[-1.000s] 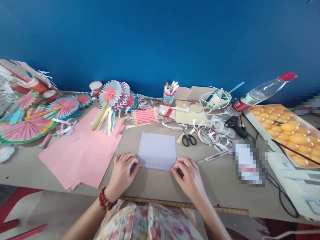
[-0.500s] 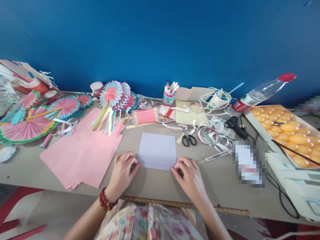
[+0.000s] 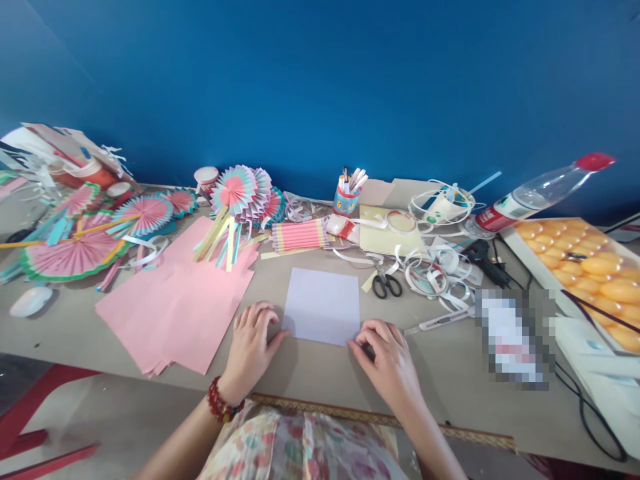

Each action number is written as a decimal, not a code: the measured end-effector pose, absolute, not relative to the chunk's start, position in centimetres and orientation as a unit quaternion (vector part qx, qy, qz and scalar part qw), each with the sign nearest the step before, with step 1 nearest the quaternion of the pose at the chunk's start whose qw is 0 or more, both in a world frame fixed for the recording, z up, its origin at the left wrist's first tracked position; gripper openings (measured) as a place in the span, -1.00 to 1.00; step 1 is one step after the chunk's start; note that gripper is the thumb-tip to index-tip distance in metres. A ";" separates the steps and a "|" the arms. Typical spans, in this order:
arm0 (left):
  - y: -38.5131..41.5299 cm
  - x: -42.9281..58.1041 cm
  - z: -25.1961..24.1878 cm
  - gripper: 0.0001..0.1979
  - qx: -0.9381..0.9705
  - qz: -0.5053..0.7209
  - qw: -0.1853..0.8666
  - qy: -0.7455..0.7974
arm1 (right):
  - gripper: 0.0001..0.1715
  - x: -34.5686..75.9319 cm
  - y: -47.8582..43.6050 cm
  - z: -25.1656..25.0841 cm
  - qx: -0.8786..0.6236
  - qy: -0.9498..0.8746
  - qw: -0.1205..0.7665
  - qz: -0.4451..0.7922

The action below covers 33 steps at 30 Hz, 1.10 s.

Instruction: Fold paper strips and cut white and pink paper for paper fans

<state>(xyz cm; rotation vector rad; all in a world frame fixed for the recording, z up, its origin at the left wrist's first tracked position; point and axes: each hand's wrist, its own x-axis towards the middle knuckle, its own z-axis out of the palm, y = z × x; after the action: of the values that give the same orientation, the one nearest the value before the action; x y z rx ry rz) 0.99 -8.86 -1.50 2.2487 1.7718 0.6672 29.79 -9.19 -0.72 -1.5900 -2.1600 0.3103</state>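
A pale lilac sheet of paper (image 3: 321,305) lies flat on the table in front of me. At its near left corner is my left hand (image 3: 254,347), its thumb tip touching the edge and its curled index finger held apart from the thumb. My right hand (image 3: 387,357) has the near right corner between thumb and forefinger, the other fingers curled. Pink sheets (image 3: 180,313) lie in a loose stack to the left. Black-handled scissors (image 3: 387,286) rest just beyond the lilac sheet on the right, and a utility knife (image 3: 445,320) lies farther right.
Pleated paper fans (image 3: 235,190) lie at the back left, with a pleated pink strip (image 3: 300,236) nearby. Behind stands a pen cup (image 3: 347,200). Curled white strips (image 3: 435,273), a glue gun (image 3: 485,261), a tilted bottle (image 3: 530,200) and a computer mouse (image 3: 31,301) surround the work area.
The view has shifted slightly to the left. The crease along the lilac sheet's near edge no longer shows clearly. My left index finger has lifted away from the thumb.
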 end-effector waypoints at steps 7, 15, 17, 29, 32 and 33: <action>-9.1 1.0 -1.8 -0.80 0.764 0.221 0.083 0.600 | -0.76 29.7 -9.3 -0.7 -0.575 -0.778 0.225 0.117; -9.1 1.2 -1.8 -0.83 0.772 0.218 0.069 0.593 | -0.77 29.8 -9.2 -0.8 -0.578 -0.775 0.220 0.130; -9.1 1.1 -1.7 -0.83 0.773 0.218 0.068 0.592 | -0.77 29.8 -9.2 -0.8 -0.580 -0.774 0.216 0.133; -9.0 0.9 -2.0 -0.82 0.775 0.222 0.066 0.587 | -0.79 29.8 -9.2 -0.8 -0.585 -0.768 0.215 0.145; -9.0 0.9 -1.9 -0.83 0.775 0.221 0.065 0.588 | -0.80 29.8 -9.2 -0.8 -0.583 -0.768 0.217 0.148; -8.9 1.0 -1.9 -0.83 0.776 0.221 0.066 0.587 | -0.80 29.8 -9.2 -0.8 -0.582 -0.769 0.219 0.149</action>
<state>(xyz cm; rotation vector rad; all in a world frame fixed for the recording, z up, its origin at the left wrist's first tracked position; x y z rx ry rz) 0.96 -8.95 -1.88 2.3406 1.7717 0.6656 29.80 -9.23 -0.84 -1.6107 -2.1275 0.4125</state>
